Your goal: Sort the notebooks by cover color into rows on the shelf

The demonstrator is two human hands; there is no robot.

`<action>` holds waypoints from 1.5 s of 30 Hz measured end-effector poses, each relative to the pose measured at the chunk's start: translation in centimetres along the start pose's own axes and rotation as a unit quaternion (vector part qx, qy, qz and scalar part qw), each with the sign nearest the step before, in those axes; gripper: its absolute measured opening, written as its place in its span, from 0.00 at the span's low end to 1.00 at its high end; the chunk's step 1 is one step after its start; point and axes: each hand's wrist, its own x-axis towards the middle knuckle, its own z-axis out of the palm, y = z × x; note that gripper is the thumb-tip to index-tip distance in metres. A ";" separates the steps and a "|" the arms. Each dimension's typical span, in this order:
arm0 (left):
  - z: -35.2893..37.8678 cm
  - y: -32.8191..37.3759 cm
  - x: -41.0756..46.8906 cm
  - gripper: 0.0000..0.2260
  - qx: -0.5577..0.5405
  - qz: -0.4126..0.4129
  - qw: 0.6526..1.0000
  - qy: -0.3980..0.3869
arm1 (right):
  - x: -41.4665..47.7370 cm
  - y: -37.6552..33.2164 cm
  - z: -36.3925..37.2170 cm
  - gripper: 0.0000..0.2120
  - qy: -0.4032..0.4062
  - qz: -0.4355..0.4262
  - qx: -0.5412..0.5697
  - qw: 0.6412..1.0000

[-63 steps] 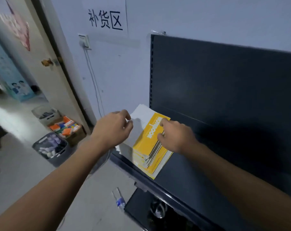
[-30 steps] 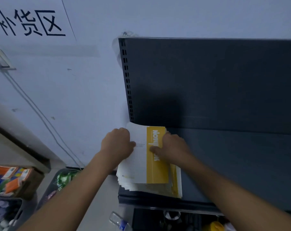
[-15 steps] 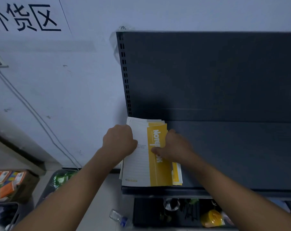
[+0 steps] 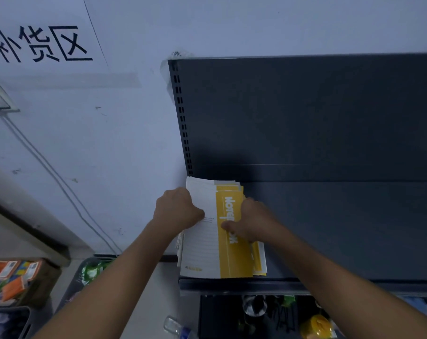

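A stack of notebooks (image 4: 214,250) with white and yellow covers lies flat at the left end of the dark shelf (image 4: 342,228), its front edge at the shelf lip. The top cover reads "NOTEBOOK" on a yellow band. My left hand (image 4: 177,209) grips the stack's left edge with curled fingers. My right hand (image 4: 250,220) holds the right side, thumb pressed on the yellow band and fingers hidden round the far edge. The lower notebooks are fanned slightly and mostly covered.
The shelf's dark back panel (image 4: 305,113) rises behind; a slotted upright (image 4: 183,123) borders the pale wall. Below the shelf lie a yellow object (image 4: 317,326) and a plastic bottle (image 4: 175,327). Bins and a box of orange packs (image 4: 14,280) stand on the floor at left.
The view swung round to face the shelf squarely. Both hands squared the stack and drew it forward to the shelf's front edge; they keep hold of its sides.
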 end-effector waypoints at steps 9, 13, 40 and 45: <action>0.6 0.1 -0.6 0.18 0.099 0.042 0.992 -0.064 | 0.7 0.3 -0.2 0.30 -0.057 0.030 0.019 0.998; 0.8 0.0 -0.7 0.16 -0.016 0.018 0.998 -0.064 | 1.2 0.6 0.0 0.30 -0.071 0.034 0.054 0.995; 0.7 0.0 -1.1 0.09 -0.132 0.032 0.990 -0.038 | 1.1 0.2 -0.4 0.28 -0.056 0.011 0.013 0.998; 0.4 -0.4 -0.8 0.07 -0.260 0.027 0.965 0.006 | 0.2 0.8 -1.8 0.27 -0.031 -0.003 0.089 0.996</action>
